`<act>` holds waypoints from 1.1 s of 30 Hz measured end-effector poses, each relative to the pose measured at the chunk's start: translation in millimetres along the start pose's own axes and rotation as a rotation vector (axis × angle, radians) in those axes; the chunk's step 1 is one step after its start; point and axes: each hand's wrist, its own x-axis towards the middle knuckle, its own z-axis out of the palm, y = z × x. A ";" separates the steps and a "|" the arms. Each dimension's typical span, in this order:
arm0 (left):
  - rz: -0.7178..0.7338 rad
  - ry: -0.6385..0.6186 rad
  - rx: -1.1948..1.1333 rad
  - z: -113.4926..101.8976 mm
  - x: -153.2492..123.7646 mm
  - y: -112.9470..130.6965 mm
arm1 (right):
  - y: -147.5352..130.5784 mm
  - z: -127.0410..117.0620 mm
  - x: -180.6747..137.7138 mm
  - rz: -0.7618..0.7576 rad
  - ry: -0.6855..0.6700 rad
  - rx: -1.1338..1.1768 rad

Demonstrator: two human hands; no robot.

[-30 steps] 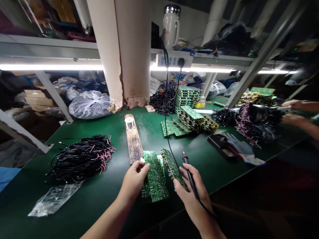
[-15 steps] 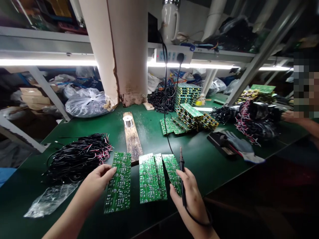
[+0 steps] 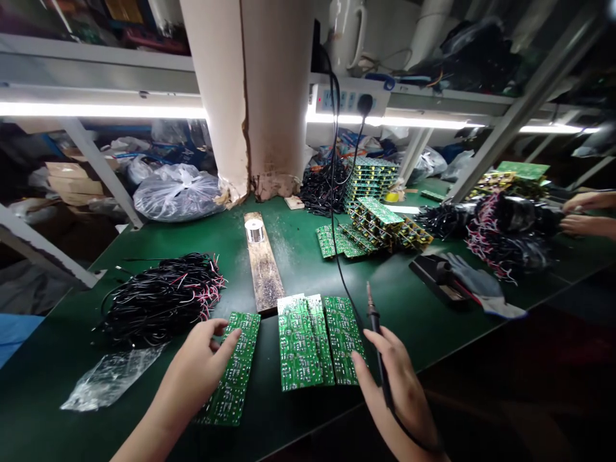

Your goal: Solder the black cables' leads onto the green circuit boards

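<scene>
My left hand [image 3: 202, 356] is over a green circuit board [image 3: 243, 369] lying on the table, its thumb and forefinger apart above the board's left side. In my right hand [image 3: 402, 385] is a black soldering iron [image 3: 376, 321], its metal tip pointing up and away from me. The thumb of that hand is at the right edge of another circuit board [image 3: 342, 333]. Between my hands, overlapping circuit boards [image 3: 296, 346] lie beside that one, with solder joints facing up. Behind them a solder wire spool [image 3: 255, 231] stands on a scorched wooden strip [image 3: 266, 276].
Black cables [image 3: 163, 295] with red and white ends lie at left, above a clear plastic bag [image 3: 113, 378]. Stacked boards [image 3: 380, 221] stand at the back. A grey glove [image 3: 474, 279] lies right. The iron's cord [image 3: 337, 250] hangs from above. Another person's hands [image 3: 584, 215] are far right.
My left fingers have come apart from the left board, which now lies slanted. The right-hand board has turned straighter beside the middle ones. The whole view has shifted slightly.
</scene>
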 end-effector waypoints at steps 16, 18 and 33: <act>-0.079 -0.276 -0.467 74.8 6.2 70.7 | 38.2 -37.6 -17.2 -0.001 0.110 -0.059; -0.095 -0.267 -0.512 77.1 5.5 74.1 | 35.8 -32.8 -19.6 0.007 0.090 -0.025; -0.204 -0.350 -0.630 77.6 1.5 92.4 | -4.1 1.5 -22.9 -0.064 -0.071 0.041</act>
